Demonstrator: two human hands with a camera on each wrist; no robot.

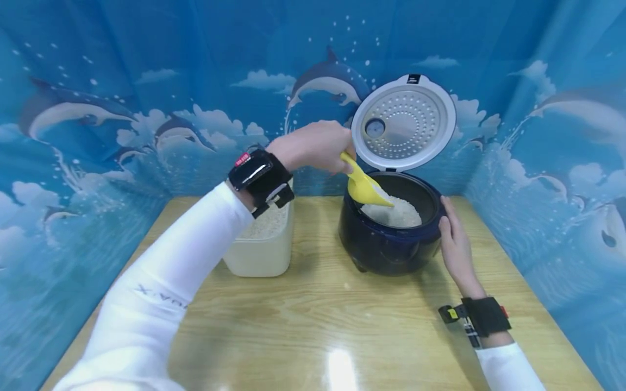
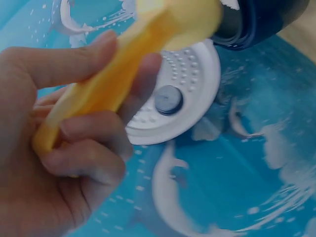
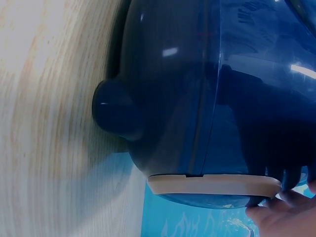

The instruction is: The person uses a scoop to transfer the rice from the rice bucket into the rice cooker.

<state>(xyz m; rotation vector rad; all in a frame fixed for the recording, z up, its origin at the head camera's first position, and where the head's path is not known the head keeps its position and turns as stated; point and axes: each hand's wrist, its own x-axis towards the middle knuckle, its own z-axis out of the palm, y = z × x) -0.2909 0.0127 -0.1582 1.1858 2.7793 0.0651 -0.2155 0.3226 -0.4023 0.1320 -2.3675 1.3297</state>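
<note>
My left hand (image 1: pixel 320 145) grips the handle of a yellow scoop (image 1: pixel 364 187), fingers wrapped round it in the left wrist view. The scoop tips downward over the pot of a dark blue rice cooker (image 1: pixel 386 252), its lip close above the white rice (image 1: pixel 401 213) heaped inside. Some white shows in the scoop's bowl. The cooker's lid (image 1: pixel 408 127) stands raised at the back. On the cooker's right side rests my right hand (image 1: pixel 457 244), its fingers extended along the rim and wall. In the right wrist view its fingertips touch the cooker near a beige strip (image 3: pixel 215 184).
A cream-white bin (image 1: pixel 259 258) holding rice stands left of the cooker, partly hidden behind my left wrist and its black strap camera (image 1: pixel 261 179). Both stand on a wooden table (image 1: pixel 293 326). A blue dolphin-print curtain (image 1: pixel 220 65) encloses the table's back and sides.
</note>
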